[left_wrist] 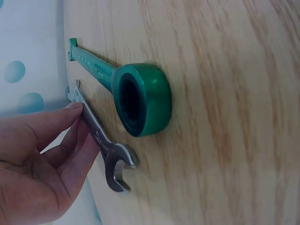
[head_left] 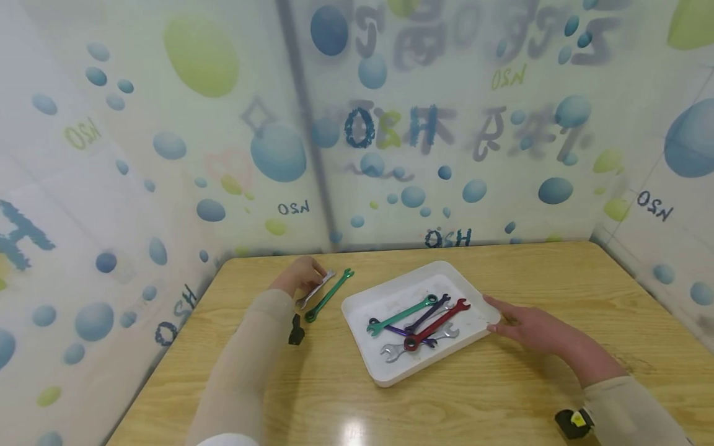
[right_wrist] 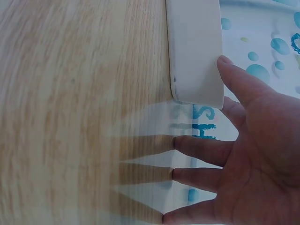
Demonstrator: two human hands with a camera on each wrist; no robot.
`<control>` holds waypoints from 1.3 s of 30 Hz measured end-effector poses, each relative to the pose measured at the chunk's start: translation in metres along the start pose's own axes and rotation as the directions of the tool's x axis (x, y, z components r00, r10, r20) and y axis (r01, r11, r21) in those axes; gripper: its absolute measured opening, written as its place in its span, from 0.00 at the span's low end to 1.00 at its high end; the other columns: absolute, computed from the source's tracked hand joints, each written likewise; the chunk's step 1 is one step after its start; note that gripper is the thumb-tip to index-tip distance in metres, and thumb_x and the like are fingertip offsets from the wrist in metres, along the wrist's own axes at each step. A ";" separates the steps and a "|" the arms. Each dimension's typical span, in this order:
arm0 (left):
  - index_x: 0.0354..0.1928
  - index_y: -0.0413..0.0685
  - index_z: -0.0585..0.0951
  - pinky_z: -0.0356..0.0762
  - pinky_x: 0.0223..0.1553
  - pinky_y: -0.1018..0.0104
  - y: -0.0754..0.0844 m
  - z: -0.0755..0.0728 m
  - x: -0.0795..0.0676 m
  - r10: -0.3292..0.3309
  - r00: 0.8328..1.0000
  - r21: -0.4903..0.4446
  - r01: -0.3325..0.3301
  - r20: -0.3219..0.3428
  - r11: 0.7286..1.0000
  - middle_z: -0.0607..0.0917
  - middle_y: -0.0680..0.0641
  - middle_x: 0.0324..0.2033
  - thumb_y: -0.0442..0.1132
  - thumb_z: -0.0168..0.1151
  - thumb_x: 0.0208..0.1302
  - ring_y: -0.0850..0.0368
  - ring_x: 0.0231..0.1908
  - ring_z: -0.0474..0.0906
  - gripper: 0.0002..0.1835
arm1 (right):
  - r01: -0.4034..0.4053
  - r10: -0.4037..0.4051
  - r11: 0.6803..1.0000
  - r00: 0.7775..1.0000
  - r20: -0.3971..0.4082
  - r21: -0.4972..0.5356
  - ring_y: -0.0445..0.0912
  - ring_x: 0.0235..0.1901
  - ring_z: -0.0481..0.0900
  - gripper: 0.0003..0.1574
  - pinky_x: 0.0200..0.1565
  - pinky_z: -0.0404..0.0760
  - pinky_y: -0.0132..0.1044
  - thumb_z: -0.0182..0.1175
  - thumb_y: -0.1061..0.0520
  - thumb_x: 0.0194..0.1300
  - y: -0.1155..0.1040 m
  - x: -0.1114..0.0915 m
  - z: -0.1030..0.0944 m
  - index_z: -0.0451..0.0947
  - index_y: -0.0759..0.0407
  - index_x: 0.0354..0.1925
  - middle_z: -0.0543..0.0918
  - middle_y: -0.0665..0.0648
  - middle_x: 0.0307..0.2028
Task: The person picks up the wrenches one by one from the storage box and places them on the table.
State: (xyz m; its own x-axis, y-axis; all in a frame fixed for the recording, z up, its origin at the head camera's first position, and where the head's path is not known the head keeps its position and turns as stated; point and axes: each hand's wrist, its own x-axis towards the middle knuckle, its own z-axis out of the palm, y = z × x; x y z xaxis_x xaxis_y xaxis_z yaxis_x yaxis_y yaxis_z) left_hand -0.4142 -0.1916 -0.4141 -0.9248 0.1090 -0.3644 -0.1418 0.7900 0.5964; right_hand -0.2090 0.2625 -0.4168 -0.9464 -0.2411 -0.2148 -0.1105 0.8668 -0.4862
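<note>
Two wrenches at the far left of the tabletop (head_left: 323, 384), outside the tray (head_left: 471, 319): silver wrench (left_wrist: 97, 132) between the fingers of the left hand (head_left: 301, 275), and green wrench (head_left: 329, 295) just to the right, nearly parallel and apart from the fingers. Shaft of the silver wrench slanting from near left to far right, its near open end clear of the grip. Right corner of the tray against the right hand (head_left: 532, 328).

Left hand: thumb and fingers nearly together, pinching the silver wrench by its shaft. Right hand: thumb and forefinger pinching the tray corner from either side, other three fingers spread, apart from the tray. Crossing one another inside the tray: second green wrench (head_left: 401, 316), red wrench (head_left: 440, 325), purple wrench (head_left: 393, 329), dark wrench (head_left: 428, 314) and second silver wrench (head_left: 393, 352).

Hidden: part of the silver wrench behind the fingers, stretches of the lower wrenches in the tray. Cut off in the right wrist view: most of the tray. Too blurred to read: marking on the silver shaft. Impossible to tell: any contact between silver wrench and tabletop.
</note>
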 end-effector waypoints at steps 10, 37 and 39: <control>0.46 0.38 0.84 0.79 0.33 0.64 -0.003 0.001 -0.002 0.021 1.000 -0.014 -0.021 -0.022 1.000 0.83 0.44 0.38 0.28 0.62 0.61 0.54 0.31 0.78 0.12 | 0.015 -0.015 1.000 1.000 -0.006 -0.010 0.72 0.60 0.65 0.50 0.56 0.65 0.67 0.53 0.30 0.67 -0.004 0.000 -0.001 0.54 0.55 0.75 0.65 0.77 0.64; 0.61 0.40 0.76 0.80 0.43 0.58 0.037 -0.006 -0.047 0.195 0.981 -0.069 -0.192 0.025 0.979 0.82 0.41 0.49 0.40 0.61 0.68 0.45 0.48 0.79 0.22 | 0.025 -0.025 1.000 1.000 -0.003 -0.017 0.74 0.60 0.65 0.52 0.55 0.65 0.68 0.50 0.28 0.67 0.002 0.000 0.003 0.53 0.56 0.75 0.65 0.78 0.63; 0.61 0.41 0.76 0.81 0.43 0.59 0.046 -0.004 -0.049 0.217 0.976 -0.072 -0.215 0.031 0.974 0.82 0.41 0.49 0.40 0.62 0.68 0.43 0.49 0.79 0.22 | 0.023 -0.023 1.000 1.000 -0.004 -0.018 0.74 0.60 0.64 0.52 0.56 0.64 0.68 0.50 0.28 0.67 0.002 0.000 0.002 0.52 0.56 0.75 0.64 0.78 0.64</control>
State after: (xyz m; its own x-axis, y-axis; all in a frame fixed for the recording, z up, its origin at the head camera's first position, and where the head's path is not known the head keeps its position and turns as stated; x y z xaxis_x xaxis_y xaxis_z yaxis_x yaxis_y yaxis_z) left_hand -0.3770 -0.1634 -0.3663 -0.9223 0.2964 -0.2478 0.0350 0.7028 0.7105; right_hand -0.2085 0.2637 -0.4199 -0.9450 -0.2588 -0.2001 -0.1373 0.8689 -0.4756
